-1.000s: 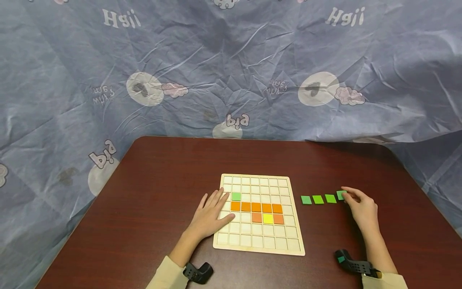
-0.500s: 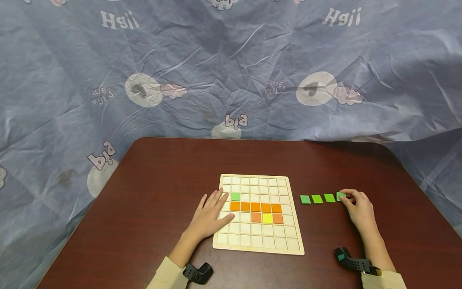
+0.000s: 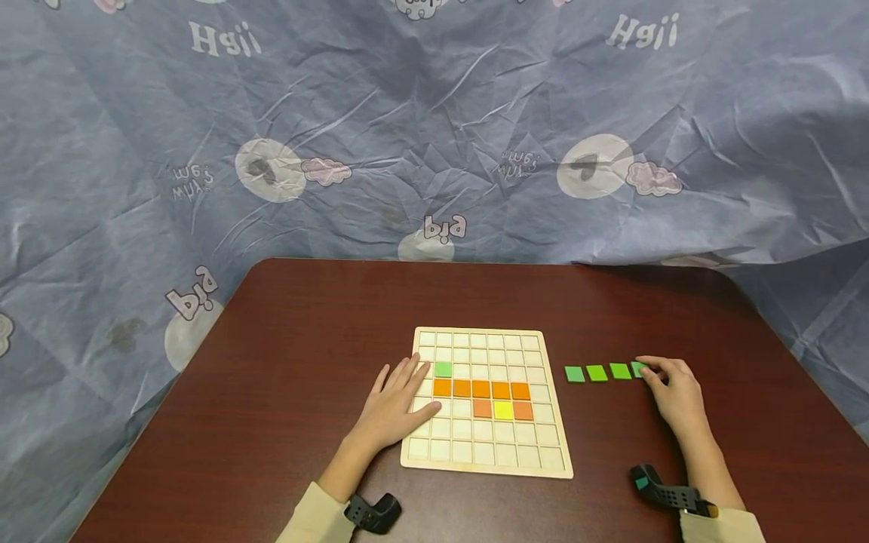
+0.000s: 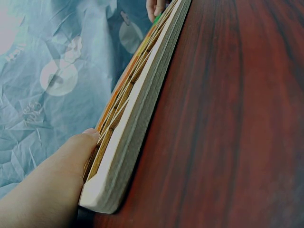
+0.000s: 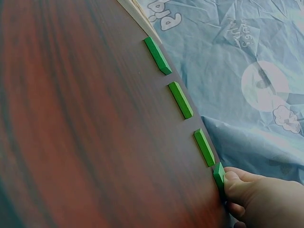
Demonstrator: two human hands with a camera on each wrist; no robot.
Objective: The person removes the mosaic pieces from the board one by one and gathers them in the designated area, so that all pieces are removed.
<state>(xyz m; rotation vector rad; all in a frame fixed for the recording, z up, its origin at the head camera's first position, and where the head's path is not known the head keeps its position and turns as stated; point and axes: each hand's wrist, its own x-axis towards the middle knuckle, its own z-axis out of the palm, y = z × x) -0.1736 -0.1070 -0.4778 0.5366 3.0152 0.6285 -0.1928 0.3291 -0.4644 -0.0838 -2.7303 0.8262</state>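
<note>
My left hand lies spread over the left edge of a pale wooden grid board, thumb and fingers straight. In the left wrist view the thumb rests on the board's rim. Off to the board's right, my right hand pinches a green square tile between thumb and forefinger, at the right end of a short row. The fingers hide part of that tile. The other tiles in the row are a bluish-green tile and two brighter green tiles, the nearer one close beside the pinched tile.
On the board sit one light green tile, a row of several orange tiles, and below them two darker orange tiles flanking a yellow tile. The dark red table ends against a blue printed cloth.
My right hand has shifted slightly left, and its fingers now cover more of the end tile. The left hand stays in place on the board.
</note>
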